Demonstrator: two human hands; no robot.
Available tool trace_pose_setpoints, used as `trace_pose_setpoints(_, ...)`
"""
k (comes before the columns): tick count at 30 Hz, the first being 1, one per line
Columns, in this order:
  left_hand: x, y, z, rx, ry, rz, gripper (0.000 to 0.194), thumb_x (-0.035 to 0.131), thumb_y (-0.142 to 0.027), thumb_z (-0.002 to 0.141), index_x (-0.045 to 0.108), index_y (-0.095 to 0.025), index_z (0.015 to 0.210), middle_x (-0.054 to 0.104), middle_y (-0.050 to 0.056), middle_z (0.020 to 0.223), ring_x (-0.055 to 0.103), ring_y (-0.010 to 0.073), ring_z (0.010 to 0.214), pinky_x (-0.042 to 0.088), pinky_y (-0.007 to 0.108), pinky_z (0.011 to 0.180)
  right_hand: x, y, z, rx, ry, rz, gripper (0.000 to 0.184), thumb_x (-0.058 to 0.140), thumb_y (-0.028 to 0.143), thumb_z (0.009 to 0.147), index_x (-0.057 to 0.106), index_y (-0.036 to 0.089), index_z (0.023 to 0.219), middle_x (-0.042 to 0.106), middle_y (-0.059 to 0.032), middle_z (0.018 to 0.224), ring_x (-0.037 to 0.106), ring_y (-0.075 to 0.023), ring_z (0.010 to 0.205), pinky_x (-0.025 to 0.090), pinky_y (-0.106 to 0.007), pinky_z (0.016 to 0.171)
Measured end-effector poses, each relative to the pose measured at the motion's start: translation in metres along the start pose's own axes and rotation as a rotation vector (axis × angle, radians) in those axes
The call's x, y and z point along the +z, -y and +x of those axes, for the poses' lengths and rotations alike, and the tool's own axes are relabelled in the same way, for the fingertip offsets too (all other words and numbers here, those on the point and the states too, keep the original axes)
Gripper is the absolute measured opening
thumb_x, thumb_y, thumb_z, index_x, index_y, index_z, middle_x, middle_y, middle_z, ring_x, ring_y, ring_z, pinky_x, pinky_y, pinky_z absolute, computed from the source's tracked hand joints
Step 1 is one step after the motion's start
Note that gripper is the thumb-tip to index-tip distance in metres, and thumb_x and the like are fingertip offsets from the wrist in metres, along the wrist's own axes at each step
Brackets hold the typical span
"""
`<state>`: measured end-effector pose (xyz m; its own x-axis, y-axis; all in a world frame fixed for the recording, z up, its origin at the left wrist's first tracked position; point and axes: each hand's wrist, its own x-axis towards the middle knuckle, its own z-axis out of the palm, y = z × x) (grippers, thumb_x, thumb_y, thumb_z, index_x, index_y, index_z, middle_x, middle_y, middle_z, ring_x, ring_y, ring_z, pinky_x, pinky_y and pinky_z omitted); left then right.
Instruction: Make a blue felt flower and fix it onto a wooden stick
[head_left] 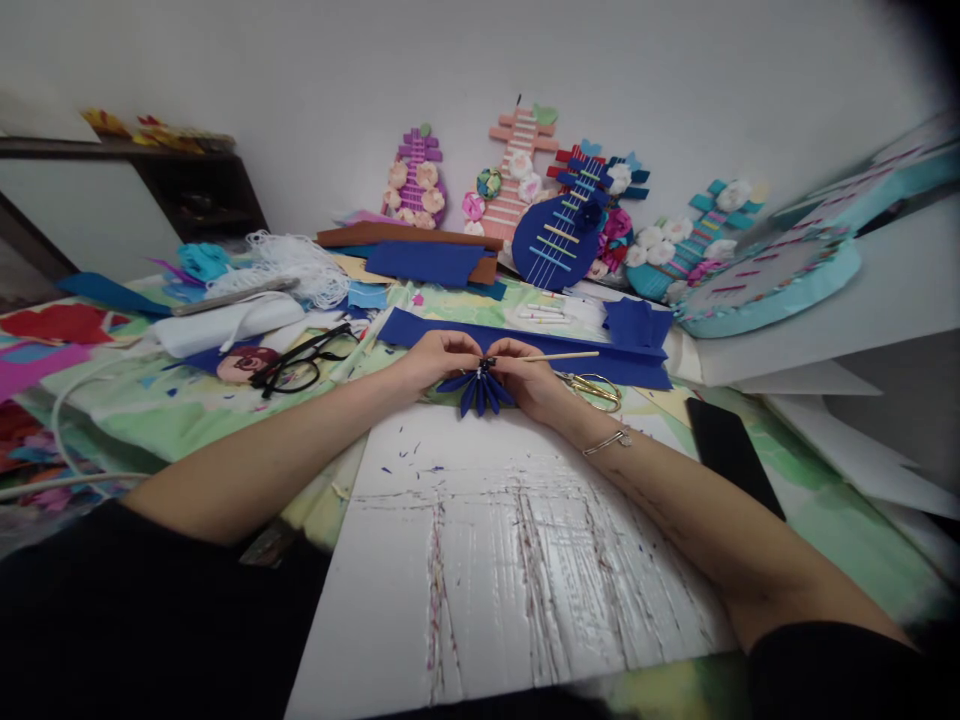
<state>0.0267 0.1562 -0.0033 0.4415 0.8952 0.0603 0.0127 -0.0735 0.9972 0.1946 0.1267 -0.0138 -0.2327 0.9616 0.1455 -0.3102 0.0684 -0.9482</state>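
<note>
- While both hands meet near the far edge of the white board [390, 600], the blue paper piece [482, 395], fanned like petals, hangs between them; contact with the surface below cannot be told.
- Left hand [442, 362]: thumb and fingers pinched on the piece's dark upper end.
- Right hand [529, 380]: fingers closed on the same end from the other side; a thin pale stick [566, 356] juts rightward from this grip. A bracelet [607, 442] circles the wrist.
- Board: glossy streaks, brownish lines, small blue scraps near the left hand.
- Just beyond the right wrist: gold-handled scissors [598, 391], partly hidden.
- Behind the hands: a long blue strip [630, 366], lying flat; white sticks [545, 314] farther back.
- Left of the hands: black-framed glasses [294, 374]; beyond them, tangled white yarn [304, 268].
- Right of the right forearm: a flat black rectangular object [731, 455].
- Against the wall: decorated lute-shaped crafts, including a dark-blue one [556, 245] and a purple one [418, 165].
</note>
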Motion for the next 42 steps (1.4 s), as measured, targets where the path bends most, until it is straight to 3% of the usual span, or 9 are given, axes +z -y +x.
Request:
trace_pose_setpoints(8,0.0,-0.002,-0.0005,0.016,-0.008,0.021,0.01,0.068,-0.017,0.062,0.063,-0.015,0.071,0.058,0.0,0.061,0.047,0.0083,0.054,0.032,0.023,0.052,0.0007,0.0028,-0.0003,0.039,-0.014,0.027,0.009,0.067,0.014,0.06,0.062,0.017,0.067,0.053,0.0047,0.052,0.041,-0.007,0.048,0.029,-0.022,0.048)
trace_pose_setpoints(14,0.0028,-0.0071,-0.0035,-0.042,-0.011,0.018,0.006,0.066,-0.016,0.062,0.062,-0.016,0.068,0.055,-0.001,0.06,0.045,0.0081,0.052,0.031,0.025,0.052,-0.0011,0.0035,-0.0012,0.035,-0.015,-0.006,0.011,0.068,0.015,0.06,0.062,0.018,0.069,0.055,0.0041,0.056,0.042,-0.007,0.049,0.03,-0.023,0.048)
trace_pose_setpoints(32,0.0041,-0.0085,-0.0049,-0.032,-0.01,0.055,0.006,0.066,-0.017,0.063,0.061,-0.017,0.067,0.052,-0.002,0.054,0.041,0.008,0.049,0.029,0.026,0.051,-0.0012,0.0028,-0.0008,0.016,-0.028,-0.01,0.013,0.07,0.014,0.059,0.062,0.019,0.068,0.056,0.004,0.06,0.041,-0.0074,0.05,0.031,-0.024,0.049)
trace_pose_setpoints(38,0.0016,-0.0033,-0.0019,-0.038,0.0,0.003,0.015,0.071,-0.022,0.062,0.065,-0.016,0.075,0.06,0.001,0.068,0.047,0.0087,0.055,0.032,0.025,0.054,-0.0009,0.0035,-0.0012,0.002,-0.033,-0.011,0.015,0.072,0.015,0.059,0.06,0.018,0.069,0.058,0.0036,0.061,0.044,-0.007,0.051,0.032,-0.023,0.048)
trace_pose_setpoints(42,0.0008,-0.0021,-0.0014,-0.028,-0.013,0.034,0.013,0.073,-0.022,0.063,0.066,-0.017,0.073,0.058,0.0,0.064,0.043,0.0073,0.051,0.03,0.026,0.052,0.0003,0.0037,-0.0009,-0.008,-0.033,-0.015,0.015,0.073,0.015,0.06,0.06,0.018,0.068,0.058,0.0039,0.059,0.045,-0.0073,0.052,0.031,-0.022,0.047)
